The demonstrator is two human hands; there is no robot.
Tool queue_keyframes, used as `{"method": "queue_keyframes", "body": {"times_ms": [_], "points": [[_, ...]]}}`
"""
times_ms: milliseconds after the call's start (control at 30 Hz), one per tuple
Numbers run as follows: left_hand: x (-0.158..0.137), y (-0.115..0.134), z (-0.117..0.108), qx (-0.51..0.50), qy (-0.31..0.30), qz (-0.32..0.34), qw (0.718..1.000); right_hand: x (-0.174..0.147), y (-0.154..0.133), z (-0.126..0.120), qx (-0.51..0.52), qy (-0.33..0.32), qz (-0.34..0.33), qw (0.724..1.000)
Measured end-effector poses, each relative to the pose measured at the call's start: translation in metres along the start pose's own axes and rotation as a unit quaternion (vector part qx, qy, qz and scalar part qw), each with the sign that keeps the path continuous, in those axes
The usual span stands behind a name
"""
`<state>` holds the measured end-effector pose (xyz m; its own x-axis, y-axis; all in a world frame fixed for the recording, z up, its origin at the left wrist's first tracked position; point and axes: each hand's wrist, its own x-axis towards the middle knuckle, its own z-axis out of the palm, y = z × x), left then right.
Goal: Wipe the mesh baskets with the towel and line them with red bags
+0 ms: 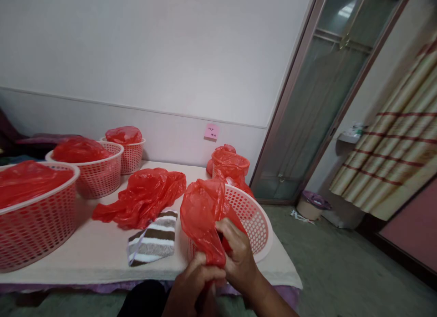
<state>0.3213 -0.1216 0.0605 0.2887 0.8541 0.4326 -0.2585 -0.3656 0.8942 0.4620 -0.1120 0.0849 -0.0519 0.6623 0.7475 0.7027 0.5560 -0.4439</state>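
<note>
A red plastic bag (201,212) is bunched between my two hands, its puffed part rising above them. My left hand (196,280) grips the gathered lower end, fingers wrapped round it. Higher and to the right, my right hand (237,253) is closed on the side of the same bag. Just behind, a pink perforated basket (262,230) leans tilted, partly hidden by the bag and my hands. To the left lie a striped cloth pouch (153,239) with a drawstring and a crumpled red plastic bag (146,194).
Pink baskets holding red bags, a near one (41,230), a middle one (99,176) and a far one (132,155), line the left. Another basket (246,162) with red bags stands at the back right of the padded table (102,262). A waste bin (309,207) is on the floor.
</note>
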Motion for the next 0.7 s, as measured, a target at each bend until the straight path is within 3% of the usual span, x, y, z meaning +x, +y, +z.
{"method": "queue_keyframes", "body": {"times_ms": [167, 300, 400, 500, 600, 700], "points": [[0.008, -0.002, -0.005, 0.045, -0.040, 0.024, 0.998, 0.004, 0.000, -0.011, 0.119, -0.046, 0.094, 0.987], [0.012, -0.004, 0.002, 0.043, -0.101, 0.019, 0.994, 0.004, 0.007, -0.020, 0.239, -0.084, 0.174, 0.952], [0.011, -0.009, 0.008, 0.010, -0.126, 0.018, 0.992, 0.004, 0.012, -0.024, 0.295, -0.141, 0.177, 0.928], [0.009, -0.013, 0.001, 0.031, -0.137, -0.003, 0.990, 0.006, 0.013, -0.024, 0.278, -0.172, 0.172, 0.929], [0.015, -0.014, -0.026, 0.049, -0.102, -0.067, 0.991, 0.010, 0.011, -0.022, 0.270, -0.194, 0.140, 0.933], [0.040, -0.007, -0.059, 0.069, 0.008, -0.109, 0.992, 0.013, 0.008, -0.020, 0.274, -0.217, 0.102, 0.931]]}}
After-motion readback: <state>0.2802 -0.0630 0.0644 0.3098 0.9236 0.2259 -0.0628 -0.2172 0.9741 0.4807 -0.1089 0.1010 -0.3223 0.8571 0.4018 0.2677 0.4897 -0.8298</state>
